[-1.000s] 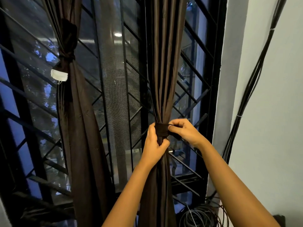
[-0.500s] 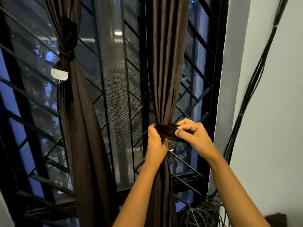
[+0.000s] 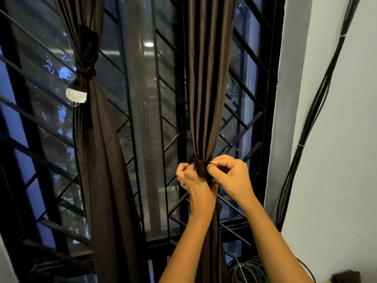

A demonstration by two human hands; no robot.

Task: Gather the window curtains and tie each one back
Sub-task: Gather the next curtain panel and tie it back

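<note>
Two bare forearms reach up from the bottom edge and meet at the gathered waist of the right curtain. The left hand has its fingers curled in and grips the left side of the dark tie band that wraps the gathered folds; a ring shows on one of its fingers. The right hand is closed on the other side of the same band, thumb and forefinger pinching its edge just where it meets the cloth. The two hands nearly touch, with only the band between them. The band sits about halfway up the visible curtain, which hangs in tight pleats above it and falls straight down behind the left forearm below it.

To the left, well apart, the left curtain hangs already knotted high up, and a white cloth piece dangles beside the knot. Between the curtains stands a mesh screen.

Behind everything runs the black window grille with slanted bars. At the right is a pale wall with a bundle of black cables running down it, and a coil of cable lies at the bottom near the curtain's foot.
</note>
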